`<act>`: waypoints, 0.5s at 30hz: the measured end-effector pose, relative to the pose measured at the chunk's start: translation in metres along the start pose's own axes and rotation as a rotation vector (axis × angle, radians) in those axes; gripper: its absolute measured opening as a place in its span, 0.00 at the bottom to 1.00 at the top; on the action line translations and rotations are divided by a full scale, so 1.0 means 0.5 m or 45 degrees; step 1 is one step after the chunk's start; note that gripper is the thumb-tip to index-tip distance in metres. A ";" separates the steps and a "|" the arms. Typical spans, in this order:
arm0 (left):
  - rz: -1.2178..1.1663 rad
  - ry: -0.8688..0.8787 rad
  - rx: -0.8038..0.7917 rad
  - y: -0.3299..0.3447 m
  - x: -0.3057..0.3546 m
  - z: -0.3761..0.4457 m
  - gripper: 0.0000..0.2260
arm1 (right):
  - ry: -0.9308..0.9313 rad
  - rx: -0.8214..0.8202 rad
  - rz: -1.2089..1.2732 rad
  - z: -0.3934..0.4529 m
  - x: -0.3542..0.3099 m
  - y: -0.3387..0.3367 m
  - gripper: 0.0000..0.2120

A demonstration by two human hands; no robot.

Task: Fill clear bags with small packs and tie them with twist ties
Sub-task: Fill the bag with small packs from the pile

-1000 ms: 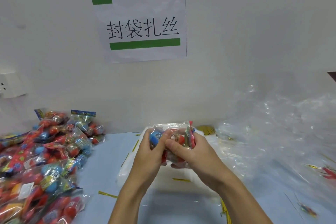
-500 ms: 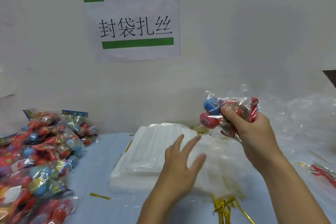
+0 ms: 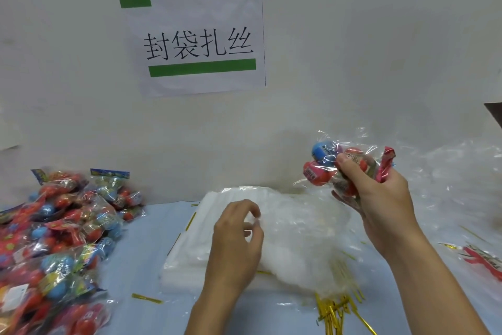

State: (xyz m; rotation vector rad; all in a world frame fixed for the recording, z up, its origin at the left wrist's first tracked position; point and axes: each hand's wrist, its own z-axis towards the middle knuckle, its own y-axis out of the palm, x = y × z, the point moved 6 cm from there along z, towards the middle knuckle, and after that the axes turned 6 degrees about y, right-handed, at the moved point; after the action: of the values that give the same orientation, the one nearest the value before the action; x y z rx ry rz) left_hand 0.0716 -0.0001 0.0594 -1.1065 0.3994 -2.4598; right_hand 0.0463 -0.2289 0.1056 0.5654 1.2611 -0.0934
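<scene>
The right hand (image 3: 380,198) is raised above the bench (image 3: 152,261) with a closed grip on a small pack (image 3: 339,166) of red and blue pieces. The left hand (image 3: 233,239) hovers over the stack of clear bags (image 3: 206,250) at mid-bench, fingers curled — whether they pinch the top film I cannot tell. Filled packs (image 3: 54,239) crowd the left edge; gold twist ties (image 3: 334,313) lie at the near edge, loose plastic (image 3: 448,179) on the right. Bare bench shows between pile and stack — narrow.
</scene>
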 end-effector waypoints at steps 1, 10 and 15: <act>-0.026 -0.009 0.060 -0.009 0.001 0.003 0.16 | -0.002 -0.013 -0.005 0.000 0.001 0.002 0.07; -0.171 -0.279 0.346 -0.041 -0.027 0.002 0.07 | -0.016 -0.256 -0.321 -0.015 0.024 0.046 0.09; -0.027 -0.407 0.274 -0.023 -0.042 -0.005 0.18 | -0.094 -0.375 -0.502 -0.029 0.023 0.076 0.11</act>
State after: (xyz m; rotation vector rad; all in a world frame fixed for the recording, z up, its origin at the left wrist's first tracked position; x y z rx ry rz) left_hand 0.0792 0.0203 0.0492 -1.3810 0.0251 -2.2256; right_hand 0.0514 -0.1870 0.1058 0.0545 1.2725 -0.2501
